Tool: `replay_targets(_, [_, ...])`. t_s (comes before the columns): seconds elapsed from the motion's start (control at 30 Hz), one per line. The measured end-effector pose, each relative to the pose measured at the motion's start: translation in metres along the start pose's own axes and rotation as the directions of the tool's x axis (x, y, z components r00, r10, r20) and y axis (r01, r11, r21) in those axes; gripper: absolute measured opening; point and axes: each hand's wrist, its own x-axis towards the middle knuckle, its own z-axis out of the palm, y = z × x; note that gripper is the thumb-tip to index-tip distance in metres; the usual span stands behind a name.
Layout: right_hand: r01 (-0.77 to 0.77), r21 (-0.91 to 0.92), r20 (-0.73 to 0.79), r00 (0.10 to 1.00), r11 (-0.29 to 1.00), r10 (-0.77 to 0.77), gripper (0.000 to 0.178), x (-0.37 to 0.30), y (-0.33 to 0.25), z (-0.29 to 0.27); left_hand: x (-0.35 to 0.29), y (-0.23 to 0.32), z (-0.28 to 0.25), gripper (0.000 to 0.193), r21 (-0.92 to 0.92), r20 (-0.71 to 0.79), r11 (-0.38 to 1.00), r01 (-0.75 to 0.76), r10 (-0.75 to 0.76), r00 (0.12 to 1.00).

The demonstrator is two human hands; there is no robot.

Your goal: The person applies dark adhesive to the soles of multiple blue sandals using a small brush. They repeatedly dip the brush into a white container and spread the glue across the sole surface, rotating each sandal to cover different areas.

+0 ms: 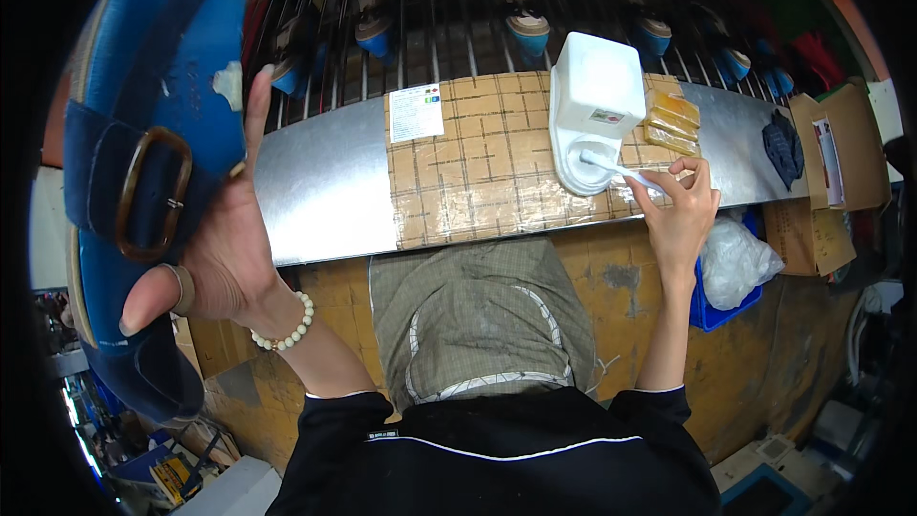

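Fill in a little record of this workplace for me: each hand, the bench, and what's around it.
Left hand: holds a blue sandal with a brown buckle
Right hand: pinches a white brush-like tool, far end at the dish of a white container
Bench: metal, partly covered by taped cardboard
Beside container: yellow packets
Beyond bench: shoes over metal bars
Lower right: blue bin holding a clear plastic bag

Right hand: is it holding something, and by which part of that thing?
The right hand holds a white brush by its handle, between thumb and fingers.
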Motion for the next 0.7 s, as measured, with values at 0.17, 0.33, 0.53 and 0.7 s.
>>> replay_targets(0.17, [-0.009, 0.063, -0.059, 0.998, 0.998, 0.013, 0.017, -0.009, 0.003, 0.001, -0.009, -0.006, -0.024, 0.086, 0.103, 0.059, 0.992, -0.071, 0.065, 0.996])
replay_targets(0.33, [-0.22, 0.441, 0.07, 0.975, 0.87, 0.211, 0.016, -0.013, -0.009, -0.004, -0.042, -0.027, -0.067, 0.061, 0.443, 0.048, 0.879, -0.18, 0.177, 0.983])
replay_targets(0.53, [0.084, 0.761, -0.133, 0.991, 0.643, 0.029, 0.021, 0.022, -0.073, -0.076, -0.036, -0.065, 0.015, 0.044, 0.554, 0.271, 0.692, -0.464, 0.377, 0.886])
replay_targets(0.7, [0.372, 0.674, -0.322, 0.925, 0.639, -0.199, 0.04, 0.04, -0.119, -0.1, -0.044, -0.038, 0.033, 0.04, 0.274, 0.1, 0.958, -0.08, 0.055, 0.994])
